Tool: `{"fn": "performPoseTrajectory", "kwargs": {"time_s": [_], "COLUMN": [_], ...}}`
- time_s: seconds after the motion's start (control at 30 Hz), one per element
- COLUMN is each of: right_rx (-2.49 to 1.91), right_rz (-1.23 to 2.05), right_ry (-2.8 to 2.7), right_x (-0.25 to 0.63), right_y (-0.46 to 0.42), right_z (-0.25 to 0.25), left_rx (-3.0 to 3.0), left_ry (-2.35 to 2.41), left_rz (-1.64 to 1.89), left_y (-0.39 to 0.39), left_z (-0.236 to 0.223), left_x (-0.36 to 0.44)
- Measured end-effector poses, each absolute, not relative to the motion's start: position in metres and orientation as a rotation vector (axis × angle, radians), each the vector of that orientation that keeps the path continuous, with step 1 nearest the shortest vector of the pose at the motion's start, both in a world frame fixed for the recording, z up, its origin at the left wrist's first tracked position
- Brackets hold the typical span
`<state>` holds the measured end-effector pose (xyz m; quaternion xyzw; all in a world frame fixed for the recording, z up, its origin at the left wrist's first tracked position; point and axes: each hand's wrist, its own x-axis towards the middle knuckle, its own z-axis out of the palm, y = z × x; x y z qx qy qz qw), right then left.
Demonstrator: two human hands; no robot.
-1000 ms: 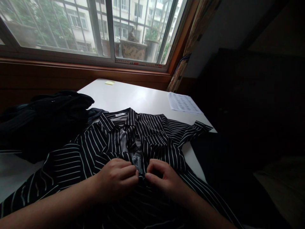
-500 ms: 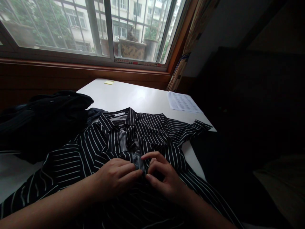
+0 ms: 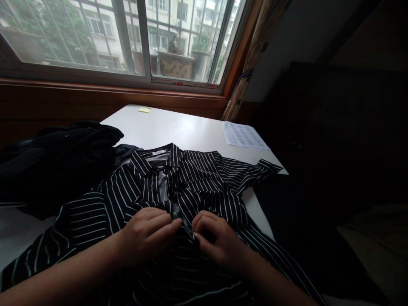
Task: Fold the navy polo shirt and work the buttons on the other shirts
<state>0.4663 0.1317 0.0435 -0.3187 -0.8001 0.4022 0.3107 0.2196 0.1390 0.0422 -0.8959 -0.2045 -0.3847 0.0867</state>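
Note:
A black shirt with white stripes (image 3: pixel 204 170) lies spread on the table, its collar toward the window and its front partly open. My left hand (image 3: pixel 149 233) is closed on the left edge of the front opening, fingertips pressed into the cloth. Across the gap, my right hand (image 3: pixel 216 238) pinches the other front edge between thumb and forefinger. A tiny light spot shows at that pinch, too small to name. The two hands are slightly apart, with the grey inner side of the cloth visible between them.
Dark clothes (image 3: pixel 57 161) are heaped on the left of the white table (image 3: pixel 165 125). Printed sheets (image 3: pixel 244 136) lie at the right edge, and a yellow sticky note (image 3: pixel 144 109) at the far edge. A barred window (image 3: pixel 127 38) is behind.
My right fingers have closed into a pinch on the shirt's edge. My left hand has shifted slightly left, and the gap between the hands has widened.

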Motion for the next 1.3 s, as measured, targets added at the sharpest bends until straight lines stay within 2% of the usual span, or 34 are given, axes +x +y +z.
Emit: {"fn": "performPoseTrajectory", "kwargs": {"time_s": [1.3], "right_rx": [-1.117], "right_rz": [0.864], "right_ry": [-1.271], "right_x": [0.496], "right_y": [0.156], "right_z": [0.046], "left_rx": [-2.735], "left_ry": [-0.654], "left_rz": [-1.146], "left_y": [0.146], "left_z": [0.038], "left_x": [0.211]}}
